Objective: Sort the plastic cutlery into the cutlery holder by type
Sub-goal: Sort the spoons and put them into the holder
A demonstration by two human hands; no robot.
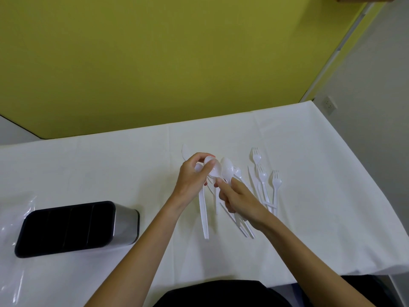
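Above the heap of cutlery lying mid-table (pixel 309 173), the left hand (pixel 190 178) pinches a spoon (pixel 213 168) by its bowl. The right hand (pixel 241 200) grips a second spoon (pixel 228 170) near the neck, bowls side by side, seemingly gathering like with like. Forks (pixel 275 182) lie fanned just right and a knife (pixel 185 151) shows behind the left hand, while the holder (pixel 126 222) stands well apart to the left beside a clear bag (pixel 11 218); only crossed handles under the hands look likely to snag.

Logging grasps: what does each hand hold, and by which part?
Left hand grips white spoons just below their bowls; right hand holds another spoon by its upper handle.
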